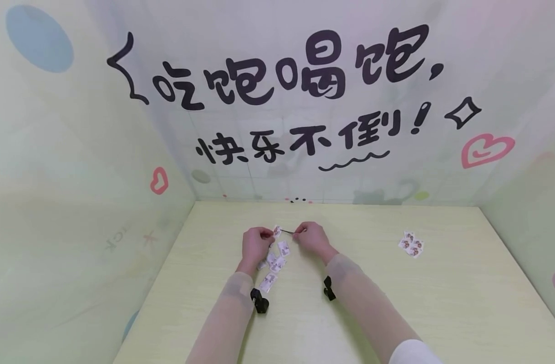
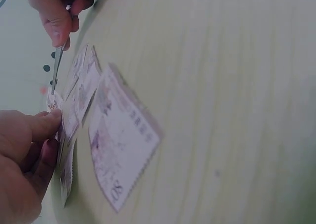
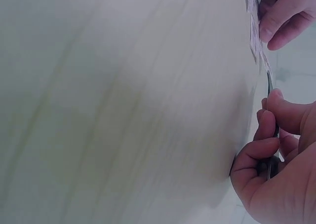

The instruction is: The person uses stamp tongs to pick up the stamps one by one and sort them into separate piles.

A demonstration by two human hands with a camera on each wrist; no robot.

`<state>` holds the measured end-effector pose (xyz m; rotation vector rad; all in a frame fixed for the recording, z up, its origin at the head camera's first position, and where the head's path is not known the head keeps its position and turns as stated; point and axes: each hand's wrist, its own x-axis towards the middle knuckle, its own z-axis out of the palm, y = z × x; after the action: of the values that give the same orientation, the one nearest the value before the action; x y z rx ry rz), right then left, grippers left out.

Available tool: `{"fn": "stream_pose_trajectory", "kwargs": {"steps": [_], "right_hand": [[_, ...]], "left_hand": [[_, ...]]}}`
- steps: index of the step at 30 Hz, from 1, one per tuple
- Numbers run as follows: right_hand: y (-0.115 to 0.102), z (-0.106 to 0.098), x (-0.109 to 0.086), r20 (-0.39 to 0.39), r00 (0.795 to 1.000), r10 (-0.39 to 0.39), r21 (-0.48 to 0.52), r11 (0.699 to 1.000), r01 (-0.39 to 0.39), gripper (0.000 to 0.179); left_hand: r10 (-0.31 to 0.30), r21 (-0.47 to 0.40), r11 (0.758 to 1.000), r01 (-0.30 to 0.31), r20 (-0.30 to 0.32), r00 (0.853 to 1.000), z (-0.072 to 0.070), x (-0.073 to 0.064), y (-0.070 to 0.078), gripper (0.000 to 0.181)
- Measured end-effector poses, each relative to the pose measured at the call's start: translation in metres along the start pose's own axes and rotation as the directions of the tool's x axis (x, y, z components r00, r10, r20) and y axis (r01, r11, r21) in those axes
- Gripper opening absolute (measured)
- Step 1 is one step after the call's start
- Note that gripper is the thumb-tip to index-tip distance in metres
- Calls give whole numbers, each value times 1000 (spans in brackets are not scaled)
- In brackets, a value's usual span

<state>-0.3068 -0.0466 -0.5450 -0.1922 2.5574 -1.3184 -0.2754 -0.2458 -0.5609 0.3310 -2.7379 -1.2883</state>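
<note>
My left hand [image 1: 255, 246] pinches a small postage stamp [image 1: 277, 230] between thumb and fingers, above the left-centre of the table. My right hand [image 1: 314, 237] holds a pair of metal tweezers [image 2: 58, 66], whose tips meet the far edge of that stamp. Several loose stamps [image 1: 268, 281] with perforated edges lie below and beside my left hand, some overlapping. One of them, a stamp marked 80 [image 2: 123, 142], appears large in the left wrist view. In the right wrist view, the fingers curl around the tweezers, and a dark round part shows among them.
A small group of stamps [image 1: 412, 246] lies together on the right side of the pale wooden table [image 1: 441, 303]. Printed wall sheets [image 1: 277, 177] stand along the table's back and sides. Black wrist devices [image 1: 260, 302] hang at both forearms.
</note>
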Motion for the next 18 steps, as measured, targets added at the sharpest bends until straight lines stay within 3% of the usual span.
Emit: {"fn": "stream_pose_trajectory", "kwargs": {"steps": [7, 13, 15, 18], "right_hand": [[13, -9, 3, -14, 1000, 17, 55, 998, -16, 9], [25, -35, -8, 18, 1000, 19, 154, 988, -22, 11], [29, -47, -15, 54, 999, 2, 180, 984, -12, 11], [38, -66, -25, 132, 991, -31, 175, 985, 7, 10]], "left_hand": [[26, -30, 999, -26, -12, 1000, -1, -1, 3, 10], [48, -74, 996, -50, -33, 998, -1, -6, 17, 13], [71, -97, 993, -73, -19, 997, 1, -11, 25, 15], [154, -106, 983, -151, 23, 988, 5, -20, 37, 14]]}}
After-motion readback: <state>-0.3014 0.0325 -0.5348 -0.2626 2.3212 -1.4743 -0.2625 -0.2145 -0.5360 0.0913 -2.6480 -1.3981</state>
